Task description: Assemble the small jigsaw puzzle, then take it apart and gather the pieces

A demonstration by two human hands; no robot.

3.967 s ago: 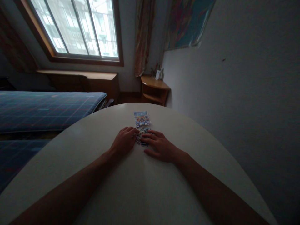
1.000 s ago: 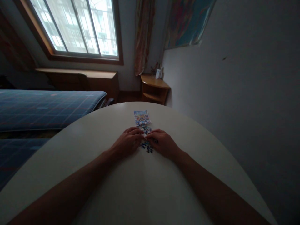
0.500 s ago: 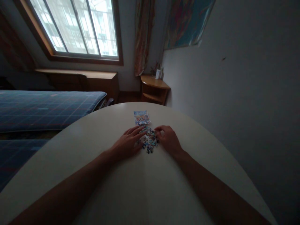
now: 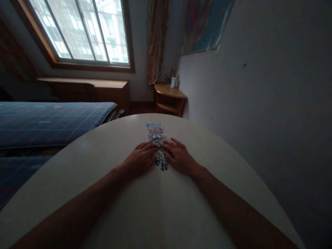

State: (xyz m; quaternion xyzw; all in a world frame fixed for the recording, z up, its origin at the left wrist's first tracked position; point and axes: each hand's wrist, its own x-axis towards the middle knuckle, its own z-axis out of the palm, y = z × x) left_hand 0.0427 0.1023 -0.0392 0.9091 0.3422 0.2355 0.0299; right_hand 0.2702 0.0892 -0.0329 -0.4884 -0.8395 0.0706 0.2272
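A small heap of jigsaw puzzle pieces (image 4: 162, 163) lies between my hands on the white round table (image 4: 153, 211). My left hand (image 4: 141, 157) rests at the heap's left side, fingers stretched out over some pieces. From the right, my right hand (image 4: 178, 156) lies with its fingers spread across the pieces, close to the left fingertips. Both palms face down, and part of the heap is hidden beneath the fingers. Just beyond the heap, a colourful picture sheet (image 4: 155, 130) with a cartoon-like print lies flat.
To the left of the table is a bed with a blue checked mattress (image 4: 52, 121). A wooden corner shelf (image 4: 170, 91) stands past the far edge, and a wooden desk (image 4: 103, 83) sits below the window. A pale wall (image 4: 259, 114) runs along the right.
My right hand has gone from bent, gathered fingers at the heap's right edge to spread fingers over the pieces, farther left. My left hand stays at the heap, its fingers slightly shifted.
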